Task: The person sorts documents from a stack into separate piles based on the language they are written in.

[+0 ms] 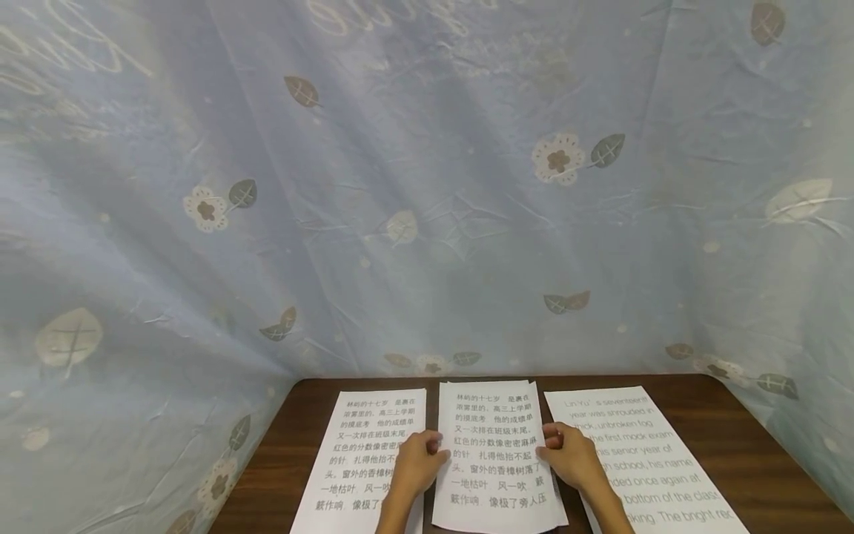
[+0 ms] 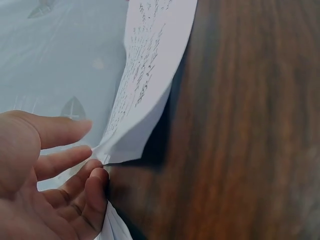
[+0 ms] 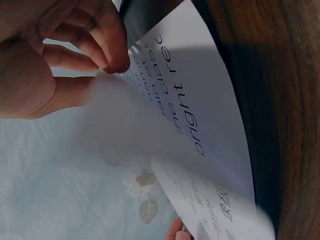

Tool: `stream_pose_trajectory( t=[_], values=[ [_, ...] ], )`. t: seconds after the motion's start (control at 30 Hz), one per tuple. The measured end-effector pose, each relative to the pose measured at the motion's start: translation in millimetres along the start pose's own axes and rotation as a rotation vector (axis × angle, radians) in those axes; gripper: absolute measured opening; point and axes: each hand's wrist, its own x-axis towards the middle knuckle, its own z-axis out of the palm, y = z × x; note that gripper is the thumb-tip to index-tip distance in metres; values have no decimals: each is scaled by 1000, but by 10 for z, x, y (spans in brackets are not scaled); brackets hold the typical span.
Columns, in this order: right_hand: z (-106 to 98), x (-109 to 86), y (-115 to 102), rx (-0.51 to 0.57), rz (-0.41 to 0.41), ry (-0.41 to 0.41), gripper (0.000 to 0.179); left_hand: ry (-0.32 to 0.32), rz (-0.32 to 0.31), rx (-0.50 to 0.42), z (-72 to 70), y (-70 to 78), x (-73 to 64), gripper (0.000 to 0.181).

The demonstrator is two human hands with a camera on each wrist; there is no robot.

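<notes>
A printed sheet with Chinese text [image 1: 494, 460] lies in the middle, with other sheet corners peeking out behind its top edge. My left hand [image 1: 416, 463] touches its left edge. In the left wrist view, that hand's thumb [image 2: 65, 131] is apart from the paper, while fingertips meet the sheet's edge. At the opposite edge, my right hand [image 1: 570, 452] pinches the paper between thumb and fingers. The right wrist view shows the paper's near part blurred, with left-hand fingertips [image 3: 179, 232] at its far side.
Another Chinese-text sheet [image 1: 367, 445] lies on the left, partly under my left forearm. An English-text sheet [image 1: 657, 460] lies on the right, partly behind my right hand. All are on a dark wooden table [image 1: 267, 460]. A pale blue patterned cloth [image 1: 467, 259] hangs behind it.
</notes>
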Motion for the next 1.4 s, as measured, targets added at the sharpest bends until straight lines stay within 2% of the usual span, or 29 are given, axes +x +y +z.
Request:
stream_pose_trajectory(
  t=[0.2,0.57,0.77,1.07,1.4],
  values=[
    [-1,-26,7,79,20,-1,55,13,-8,-2,39,47,-10,36],
    [-67,-76,-32,169,23,16,55,54,27,-41,41,90,-45,35],
    [-62,-88,-74,205,27,20,55,56,41,-95,-31,55,-31,37],
    [25,-89,-127,282,26,12,56,62,0,-160,-207,12,-15,38],
    [157,-67,-212,295,22,15,56,84,-7,-161,-321,-55,-23,39]
  ],
)
